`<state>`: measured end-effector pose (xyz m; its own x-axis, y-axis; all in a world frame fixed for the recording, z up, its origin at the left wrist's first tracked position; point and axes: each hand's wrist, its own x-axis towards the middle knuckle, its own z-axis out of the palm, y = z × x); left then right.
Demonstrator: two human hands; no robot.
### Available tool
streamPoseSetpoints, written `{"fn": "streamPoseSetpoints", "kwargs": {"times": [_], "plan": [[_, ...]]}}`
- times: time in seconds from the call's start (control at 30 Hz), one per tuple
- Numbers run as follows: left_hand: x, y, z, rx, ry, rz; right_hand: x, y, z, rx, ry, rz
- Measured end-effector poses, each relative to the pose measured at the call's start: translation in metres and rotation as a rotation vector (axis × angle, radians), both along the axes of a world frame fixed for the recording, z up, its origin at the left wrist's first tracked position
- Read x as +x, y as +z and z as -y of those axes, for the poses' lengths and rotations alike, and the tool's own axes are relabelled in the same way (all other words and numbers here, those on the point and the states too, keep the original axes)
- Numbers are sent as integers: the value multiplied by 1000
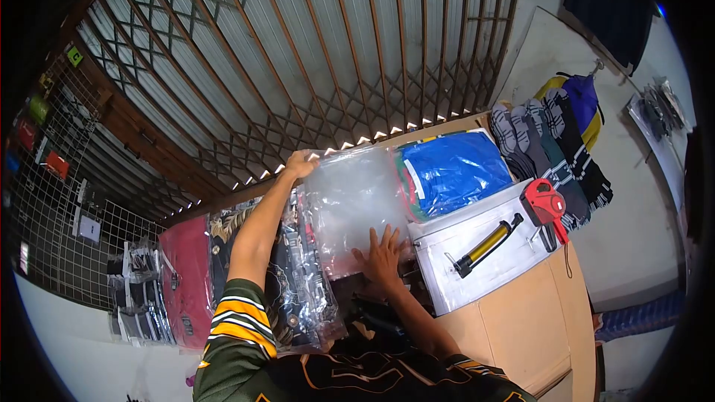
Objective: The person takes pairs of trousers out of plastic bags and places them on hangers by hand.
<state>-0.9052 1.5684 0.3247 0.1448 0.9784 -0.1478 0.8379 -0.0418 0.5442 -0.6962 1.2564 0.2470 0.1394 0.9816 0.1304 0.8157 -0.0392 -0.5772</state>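
A clear plastic bag or sheet [354,197] lies over the middle of the row of packed goods. At its upper left corner my left hand [301,166] has its fingers closed on the plastic edge. My right hand [383,257] rests on the lower right part of the plastic, fingers spread. Bagged patterned clothes [290,283] lie under and beside my left forearm. To the right of the plastic is a blue packed garment [458,171] in a clear bag.
A yellow pump [485,247] and a red tool [544,205] lie on white paper [454,283]. Gloves [532,134] are at the right, a maroon package [186,275] at the left. Behind stands a folding metal gate [320,52]; a wire rack [82,231] is at the far left.
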Motion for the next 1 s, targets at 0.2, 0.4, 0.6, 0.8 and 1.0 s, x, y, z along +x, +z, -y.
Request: {"fn": "streamPoseSetpoints", "kwargs": {"times": [0.2,0.4,0.6,0.8,1.0], "plan": [[-7,1,-10,-22,68,60,4,-14,-9,-79,17,-30],[7,17,5,73,-14,-314,4,-17,-16,-153,-12,-51],[65,50,127,-16,-624,-315,7,-18,-21,-170,-43,-35],[70,13,216,-506,-921,-762,6,-20,-25,-128,-72,3],[81,2,239,-428,-718,-870,6,-19,-24,-86,-85,13]]}}
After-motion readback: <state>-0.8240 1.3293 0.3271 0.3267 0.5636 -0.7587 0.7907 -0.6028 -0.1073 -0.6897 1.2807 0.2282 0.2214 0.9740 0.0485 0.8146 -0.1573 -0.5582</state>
